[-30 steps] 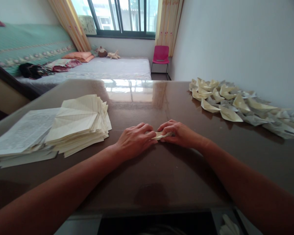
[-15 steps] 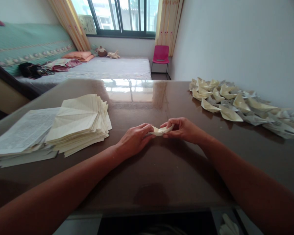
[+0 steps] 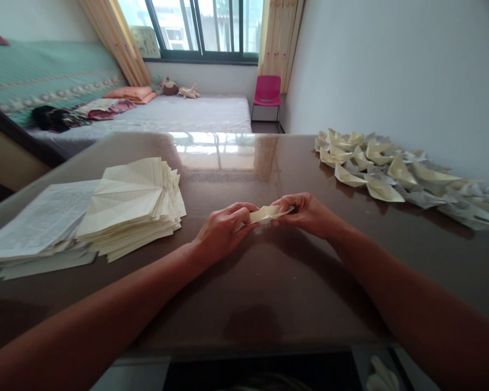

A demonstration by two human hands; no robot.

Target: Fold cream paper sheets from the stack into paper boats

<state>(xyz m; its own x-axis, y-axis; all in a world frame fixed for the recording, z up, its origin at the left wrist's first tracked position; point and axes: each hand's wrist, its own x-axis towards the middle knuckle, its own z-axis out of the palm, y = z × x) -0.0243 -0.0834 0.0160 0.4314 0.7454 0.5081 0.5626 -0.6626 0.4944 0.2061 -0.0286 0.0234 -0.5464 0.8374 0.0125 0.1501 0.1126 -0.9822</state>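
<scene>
A small cream folded paper boat (image 3: 264,215) is held between both hands above the middle of the brown table (image 3: 244,293). My left hand (image 3: 227,225) is closed on its left end, with the thumb below and the fingers curled over it. The right end is pinched by my right hand (image 3: 303,212), whose fingertips partly cover it. Both ends of the boat are hidden by fingers. To the right lies a heap of finished-looking paper boats (image 3: 385,189), cream and grey, crowded together.
A stack of creased cream paper sheets (image 3: 126,201) sits left of my hands, overlapping printed sheets (image 3: 36,217). The wall (image 3: 383,65) borders the heap of boats. Beyond the table stand a bed (image 3: 204,114) and a pink chair (image 3: 268,91).
The paper boat has tilted and its shape between my fingers differs slightly. My right hand has shifted a little, and my left fingers have curled differently over the left end.
</scene>
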